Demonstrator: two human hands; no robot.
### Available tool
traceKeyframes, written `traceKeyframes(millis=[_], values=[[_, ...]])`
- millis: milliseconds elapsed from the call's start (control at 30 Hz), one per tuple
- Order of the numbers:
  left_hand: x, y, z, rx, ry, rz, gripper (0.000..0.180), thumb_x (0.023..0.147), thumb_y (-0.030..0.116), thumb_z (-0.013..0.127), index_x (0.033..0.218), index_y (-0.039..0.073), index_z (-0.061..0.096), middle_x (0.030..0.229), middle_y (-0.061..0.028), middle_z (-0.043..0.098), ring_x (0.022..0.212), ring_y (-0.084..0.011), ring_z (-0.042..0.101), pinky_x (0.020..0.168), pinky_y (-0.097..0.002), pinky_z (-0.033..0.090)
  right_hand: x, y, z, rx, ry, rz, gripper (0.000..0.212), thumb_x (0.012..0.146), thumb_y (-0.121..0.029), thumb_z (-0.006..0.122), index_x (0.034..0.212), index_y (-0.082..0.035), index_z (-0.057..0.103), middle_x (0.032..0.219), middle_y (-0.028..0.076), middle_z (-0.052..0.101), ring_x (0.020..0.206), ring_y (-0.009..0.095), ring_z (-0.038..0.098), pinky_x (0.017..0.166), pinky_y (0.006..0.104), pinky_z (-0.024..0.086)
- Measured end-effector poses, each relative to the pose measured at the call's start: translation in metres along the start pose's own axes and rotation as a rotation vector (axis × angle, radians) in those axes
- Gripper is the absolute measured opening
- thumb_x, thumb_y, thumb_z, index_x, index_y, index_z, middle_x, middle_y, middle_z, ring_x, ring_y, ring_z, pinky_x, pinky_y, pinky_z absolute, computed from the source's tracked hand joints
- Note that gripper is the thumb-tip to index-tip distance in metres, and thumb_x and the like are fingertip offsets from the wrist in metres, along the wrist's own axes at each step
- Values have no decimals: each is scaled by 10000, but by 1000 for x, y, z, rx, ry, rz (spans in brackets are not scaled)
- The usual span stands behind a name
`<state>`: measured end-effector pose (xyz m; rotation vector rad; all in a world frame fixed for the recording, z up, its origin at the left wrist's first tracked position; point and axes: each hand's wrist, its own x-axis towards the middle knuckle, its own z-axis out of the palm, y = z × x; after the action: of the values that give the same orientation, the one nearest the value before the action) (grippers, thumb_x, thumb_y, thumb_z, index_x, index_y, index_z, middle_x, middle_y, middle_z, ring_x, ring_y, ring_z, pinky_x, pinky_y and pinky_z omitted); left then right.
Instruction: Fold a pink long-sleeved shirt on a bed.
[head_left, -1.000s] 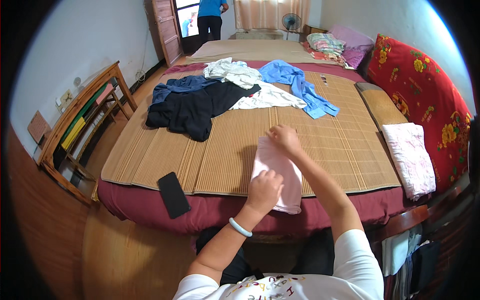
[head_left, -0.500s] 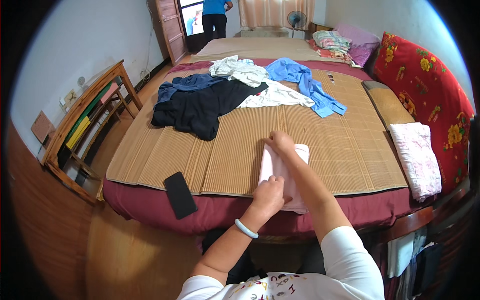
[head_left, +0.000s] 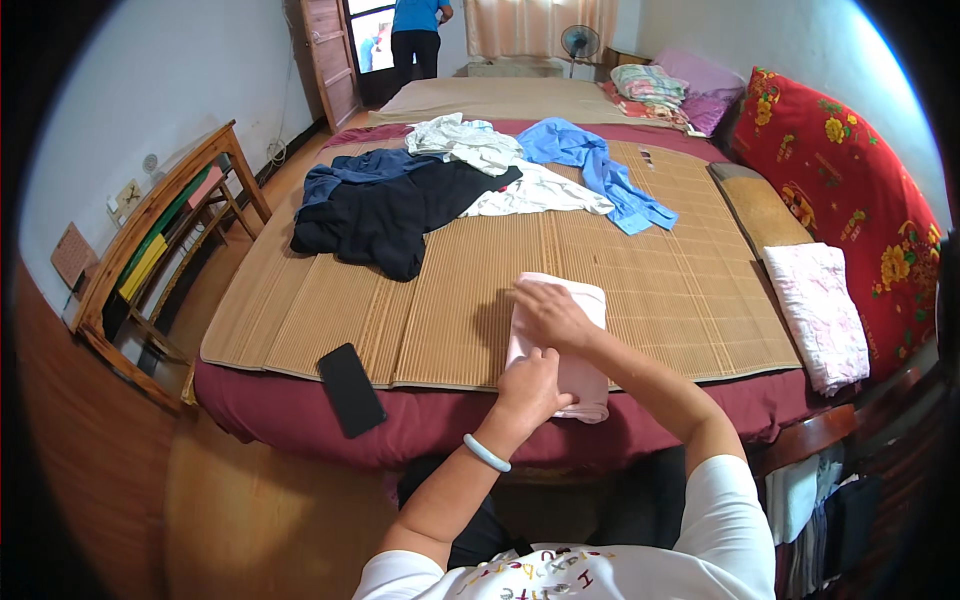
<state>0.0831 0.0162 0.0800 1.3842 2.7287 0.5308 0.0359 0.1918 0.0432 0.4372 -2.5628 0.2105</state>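
A folded pale pink cloth (head_left: 583, 380) lies at the near edge of the bed, partly on the bamboo mat. My left hand (head_left: 530, 387), with a pale bangle at the wrist, is curled on its left edge, gripping the fabric with the thumb over the top. Across the far part of the cloth, my right hand (head_left: 553, 314) lies flat, its fingers stretched to the left and nothing held. The forearms and hands cover much of the cloth's middle.
Farther back on the bamboo mat (head_left: 470, 325) is a heap with a black garment (head_left: 375, 220), white clothes (head_left: 470, 145) and a blue shirt (head_left: 610, 180). A black phone (head_left: 352, 390) lies left. At right are a folded floral towel (head_left: 818, 315) and red cushion (head_left: 850, 200). A person (head_left: 415, 40) stands far back.
My right hand has come from the cloth's far left corner back onto its top and flattened out. The left hand stays on the near left edge.
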Motion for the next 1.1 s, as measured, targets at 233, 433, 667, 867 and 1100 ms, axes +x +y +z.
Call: traceKeyframes(millis=[233, 433, 667, 867, 1100], values=[[0, 4, 0, 52, 4, 15, 668, 668, 452, 849, 1070, 4, 560, 987, -180, 635, 893, -328, 685, 708, -416, 580, 9, 20, 15, -12, -252, 330, 577, 978, -517, 414, 1396, -134, 525, 1445, 145, 502, 1355, 312, 450, 1122, 475, 320], [9, -18, 3, 52, 125, -8, 503, 654, 356, 864, 1005, 85, 628, 982, -122, 645, 901, -315, 658, 731, -438, 550, 6, 52, 10, 71, -285, 542, 591, 981, -495, 425, 1428, -114, 487, 1460, 161, 479, 1340, 331, 460, 1112, 430, 348], [37, -54, 8, 171, 380, -130, 118, 845, 174, 634, 884, 69, 673, 938, -112, 648, 964, -309, 624, 799, -479, 505, -31, 76, -21, 82, -284, 823, 667, 958, -501, 452, 1495, -110, 384, 1506, 174, 420, 1367, 339, 434, 1135, 427, 332], [50, -45, 9, 172, 477, -93, 156, 864, 145, 573, 904, 63, 700, 994, -125, 663, 1034, -312, 600, 891, -476, 468, -78, 48, -40, -56, -248, 1074, 687, 987, -489, 407, 1532, -88, 286, 1517, 212, 388, 1409, 368, 363, 1143, 501, 286], [31, 13, 35, 138, 334, 146, 527, 923, 377, 590, 1354, 77, 546, 1432, -208, 478, 1392, -353, 374, 1138, -495, 277, -91, 32, -43, 82, 15, 1150, 623, 982, -402, 470, 1453, 1, 398, 1517, 230, 375, 1420, 352, 351, 1144, 577, 243]])
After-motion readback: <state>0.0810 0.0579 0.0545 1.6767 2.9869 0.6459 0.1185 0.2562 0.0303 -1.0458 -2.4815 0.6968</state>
